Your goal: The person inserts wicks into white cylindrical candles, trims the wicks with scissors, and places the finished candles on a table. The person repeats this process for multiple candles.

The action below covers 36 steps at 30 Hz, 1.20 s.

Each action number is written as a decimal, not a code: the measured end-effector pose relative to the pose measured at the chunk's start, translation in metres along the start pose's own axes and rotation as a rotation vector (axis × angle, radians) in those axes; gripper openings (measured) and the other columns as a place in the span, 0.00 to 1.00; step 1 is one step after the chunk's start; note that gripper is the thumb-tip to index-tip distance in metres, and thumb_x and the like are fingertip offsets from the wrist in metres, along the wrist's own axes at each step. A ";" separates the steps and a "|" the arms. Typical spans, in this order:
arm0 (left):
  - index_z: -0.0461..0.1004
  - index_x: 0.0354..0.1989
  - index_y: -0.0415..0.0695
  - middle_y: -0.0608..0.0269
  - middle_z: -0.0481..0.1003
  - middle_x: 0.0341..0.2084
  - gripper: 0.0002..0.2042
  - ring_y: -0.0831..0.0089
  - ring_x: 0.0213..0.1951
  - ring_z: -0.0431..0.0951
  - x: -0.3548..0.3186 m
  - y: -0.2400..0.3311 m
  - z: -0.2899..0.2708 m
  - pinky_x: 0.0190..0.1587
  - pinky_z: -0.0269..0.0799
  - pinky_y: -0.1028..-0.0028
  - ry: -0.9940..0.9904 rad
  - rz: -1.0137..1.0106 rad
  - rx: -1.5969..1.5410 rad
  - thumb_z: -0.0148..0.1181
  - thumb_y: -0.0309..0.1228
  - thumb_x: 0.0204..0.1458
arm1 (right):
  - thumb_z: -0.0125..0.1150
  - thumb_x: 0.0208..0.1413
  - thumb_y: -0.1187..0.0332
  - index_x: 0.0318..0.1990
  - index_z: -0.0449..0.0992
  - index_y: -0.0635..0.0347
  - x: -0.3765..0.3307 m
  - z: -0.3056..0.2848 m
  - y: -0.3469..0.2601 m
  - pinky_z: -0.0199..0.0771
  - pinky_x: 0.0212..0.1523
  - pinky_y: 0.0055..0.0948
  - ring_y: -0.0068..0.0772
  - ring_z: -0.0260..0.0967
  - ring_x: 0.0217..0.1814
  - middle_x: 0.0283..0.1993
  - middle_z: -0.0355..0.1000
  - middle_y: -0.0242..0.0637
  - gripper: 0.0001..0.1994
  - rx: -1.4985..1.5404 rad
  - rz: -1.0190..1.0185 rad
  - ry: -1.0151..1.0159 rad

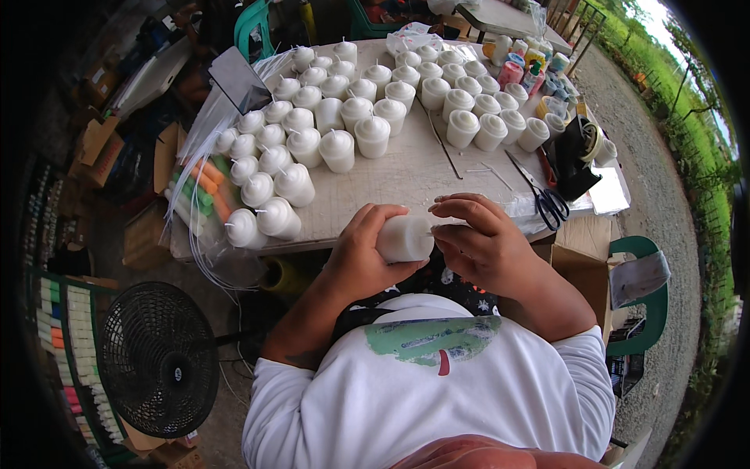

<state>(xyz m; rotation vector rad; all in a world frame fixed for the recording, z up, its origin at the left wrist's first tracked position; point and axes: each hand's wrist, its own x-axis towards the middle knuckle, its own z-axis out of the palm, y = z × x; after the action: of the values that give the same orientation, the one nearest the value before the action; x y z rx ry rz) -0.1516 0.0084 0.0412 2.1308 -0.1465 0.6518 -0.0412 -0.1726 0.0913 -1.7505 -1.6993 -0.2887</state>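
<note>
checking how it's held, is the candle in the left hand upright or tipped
Tipped: the left hand holds the candle sideways, its length running across the picture and one end facing the right hand.

The pale bench [391,187] is carrying white candles [337,151] from eight round to three o'clock; dark-handled scissors [539,190] are lying near four.

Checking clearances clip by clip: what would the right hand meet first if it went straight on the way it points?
Most likely the white candle in the left hand: the right hand points at its end from close by; depth is unclear.
</note>
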 end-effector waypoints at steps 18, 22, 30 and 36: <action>0.69 0.48 0.43 0.54 0.71 0.37 0.30 0.55 0.38 0.75 -0.001 0.010 -0.005 0.39 0.73 0.63 0.032 0.000 0.162 0.73 0.27 0.31 | 0.63 0.41 0.67 0.29 0.72 0.62 0.015 -0.014 -0.015 0.74 0.38 0.36 0.39 0.70 0.35 0.31 0.67 0.39 0.10 -0.223 -0.027 -0.323; 0.69 0.48 0.44 0.54 0.72 0.37 0.29 0.54 0.37 0.76 0.000 0.009 -0.005 0.38 0.74 0.61 0.041 0.032 0.159 0.72 0.28 0.32 | 0.63 0.41 0.67 0.27 0.73 0.62 0.018 -0.013 -0.018 0.74 0.37 0.35 0.39 0.70 0.35 0.30 0.66 0.38 0.08 -0.232 -0.051 -0.326; 0.69 0.47 0.44 0.54 0.74 0.35 0.28 0.53 0.35 0.78 -0.001 0.005 -0.004 0.36 0.76 0.61 0.026 0.078 0.132 0.72 0.34 0.34 | 0.61 0.39 0.69 0.26 0.73 0.63 0.022 -0.011 -0.021 0.75 0.37 0.34 0.39 0.70 0.34 0.29 0.66 0.39 0.08 -0.243 -0.066 -0.356; 0.70 0.47 0.43 0.54 0.76 0.38 0.30 0.56 0.38 0.79 -0.005 -0.006 0.005 0.38 0.77 0.64 0.060 0.102 -0.033 0.76 0.37 0.32 | 0.62 0.42 0.72 0.32 0.75 0.64 0.020 -0.013 -0.014 0.75 0.40 0.32 0.39 0.71 0.38 0.34 0.69 0.41 0.08 -0.094 -0.022 -0.270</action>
<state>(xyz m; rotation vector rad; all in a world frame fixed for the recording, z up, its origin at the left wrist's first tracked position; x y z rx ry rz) -0.1517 0.0080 0.0321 2.0802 -0.2334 0.7668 -0.0489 -0.1654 0.1167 -1.9104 -1.9220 -0.1483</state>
